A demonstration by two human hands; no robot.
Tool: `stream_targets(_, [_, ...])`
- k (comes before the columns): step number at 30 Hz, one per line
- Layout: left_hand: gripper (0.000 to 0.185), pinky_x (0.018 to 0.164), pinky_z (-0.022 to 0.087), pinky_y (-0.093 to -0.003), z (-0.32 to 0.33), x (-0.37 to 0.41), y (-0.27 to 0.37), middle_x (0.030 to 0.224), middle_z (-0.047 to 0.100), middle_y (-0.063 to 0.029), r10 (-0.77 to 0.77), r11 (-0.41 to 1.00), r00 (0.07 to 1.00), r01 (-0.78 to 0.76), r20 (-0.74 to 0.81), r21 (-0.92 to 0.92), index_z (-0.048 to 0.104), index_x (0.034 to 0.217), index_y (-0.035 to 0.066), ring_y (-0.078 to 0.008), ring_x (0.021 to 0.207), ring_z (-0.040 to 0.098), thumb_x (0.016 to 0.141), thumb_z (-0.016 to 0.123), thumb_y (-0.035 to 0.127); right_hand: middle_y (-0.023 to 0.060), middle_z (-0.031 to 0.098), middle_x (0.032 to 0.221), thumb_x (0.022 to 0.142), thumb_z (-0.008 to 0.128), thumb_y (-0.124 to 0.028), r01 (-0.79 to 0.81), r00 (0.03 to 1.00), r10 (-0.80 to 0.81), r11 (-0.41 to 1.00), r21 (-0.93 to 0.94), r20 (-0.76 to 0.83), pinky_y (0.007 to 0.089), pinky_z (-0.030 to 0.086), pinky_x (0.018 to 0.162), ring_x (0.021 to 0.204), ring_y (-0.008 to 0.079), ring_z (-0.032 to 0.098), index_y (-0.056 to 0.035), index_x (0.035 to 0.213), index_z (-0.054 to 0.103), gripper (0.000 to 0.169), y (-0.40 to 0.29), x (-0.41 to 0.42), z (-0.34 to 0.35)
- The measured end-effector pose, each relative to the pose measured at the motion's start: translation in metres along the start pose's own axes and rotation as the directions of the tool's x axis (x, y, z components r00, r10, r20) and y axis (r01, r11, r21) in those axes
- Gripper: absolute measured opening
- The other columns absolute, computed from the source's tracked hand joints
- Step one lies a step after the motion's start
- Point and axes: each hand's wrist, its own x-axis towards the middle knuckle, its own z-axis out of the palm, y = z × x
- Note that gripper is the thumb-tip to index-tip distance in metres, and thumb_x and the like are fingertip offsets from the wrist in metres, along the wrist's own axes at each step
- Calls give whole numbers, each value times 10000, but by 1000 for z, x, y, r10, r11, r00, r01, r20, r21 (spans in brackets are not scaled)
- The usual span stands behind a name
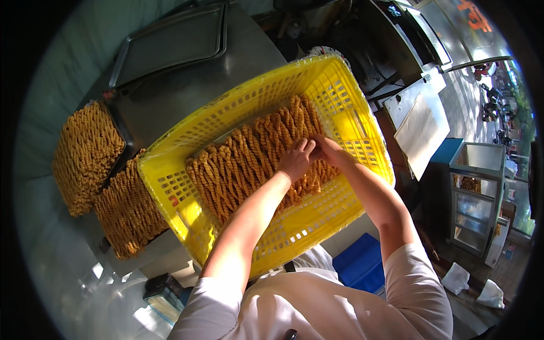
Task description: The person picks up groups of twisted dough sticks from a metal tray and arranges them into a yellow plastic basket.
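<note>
A large yellow plastic crate point(297, 238) stands before me, its rim wrapped in clear film. Rows of twisted fried dough sticks point(238, 165) lie side by side on its floor. Both my hands are inside the crate, close together over the right part of the rows. My left hand point(295, 159) has bent fingers touching or nearly touching the dough twists; what lies under them is hidden. My right hand point(329, 151) meets it at the fingertips, which are partly covered, so whether it holds a twist cannot be told.
Two stacked heaps of dough twists point(87, 157) point(129, 212) sit left of the crate. An empty metal tray point(174, 42) lies on the steel table point(238, 55) behind. A blue bin point(361, 263) is below the crate, and a glass display cabinet point(476, 199) stands at right.
</note>
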Motion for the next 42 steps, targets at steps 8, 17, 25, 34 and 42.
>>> stream_targets(8, [589,1336,185,-520,23,-26,-76,1694,297,-154,144,834,983,-57,-117,550,343,1650,172,-351,1594,233,1089,524,181,193,711,1210,1011,668,-267,33,977,-164,752,-659,-137,414,565,782,943,278,697,-9,1543,510,613,15,51,23])
stream_targets(17, [714,1295,237,-559,-33,26,-143,1682,317,-211,-123,955,951,190,-283,226,228,1685,159,-404,1572,282,1102,530,439,262,648,1379,991,710,-289,-6,975,-197,439,-899,-103,495,554,920,1095,359,703,15,1588,412,733,-2,17,56])
stream_targets(25, [797,1300,192,-584,-56,20,-127,1747,205,-189,-269,905,961,275,-64,326,229,1673,52,-417,1590,235,1088,536,497,239,686,1324,1058,612,-208,-103,986,-104,232,-967,-129,510,582,917,1101,392,706,-36,1552,457,545,42,22,25])
stream_targets(34, [721,1297,-14,-670,-1,-23,-119,1798,-17,-23,-200,859,973,231,-114,458,115,1714,357,-324,1649,-33,1089,290,669,275,536,1507,1049,617,-282,-217,971,-61,161,-963,-229,469,618,768,1030,390,726,-89,1667,237,751,19,-4,74])
stream_targets(42, [738,1274,-15,-713,9,-29,-117,1799,-20,22,-230,883,968,251,-99,396,135,1712,355,-293,1653,-17,1078,321,684,300,297,1680,1031,649,-344,-135,972,-181,107,-985,-152,478,623,832,1117,407,711,-131,1717,64,926,59,7,42])
